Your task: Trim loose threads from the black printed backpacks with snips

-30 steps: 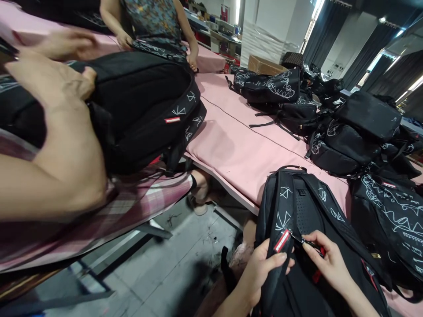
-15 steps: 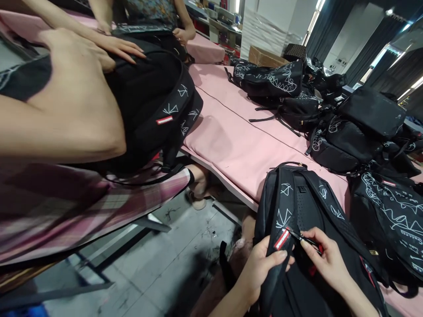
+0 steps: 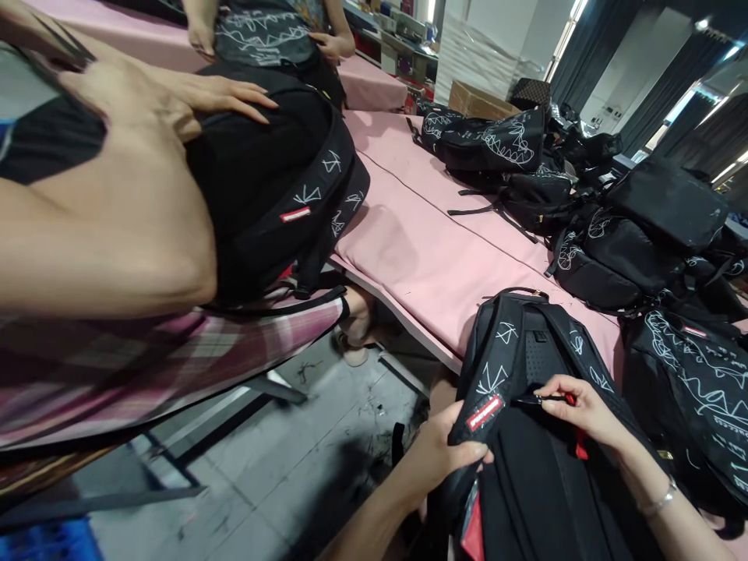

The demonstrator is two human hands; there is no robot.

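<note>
A black backpack (image 3: 561,491) with white scribbled line drawings lies back side up at the table's near edge. My left hand (image 3: 435,456) is closed around its left shoulder strap (image 3: 496,351), thumb on top, just below a red label (image 3: 485,412) with white lettering. My right hand (image 3: 581,409) pinches small dark thread snips (image 3: 529,400), their thin tip pointing left toward the strap, a little apart from the label. Red material (image 3: 473,522) shows below my left hand.
A co-worker's arm (image 3: 134,187) and hand rest on another black backpack (image 3: 262,187) at left. Another person's hands hold a backpack (image 3: 262,35) behind it. Several black backpacks (image 3: 631,257) are heaped on the right of the pink-covered table (image 3: 421,241). A cardboard box (image 3: 476,101) stands behind.
My right hand has drawn the snips' tip back from the label, up and to the right. My left hand has tilted the strap outward to the left, with the label.
</note>
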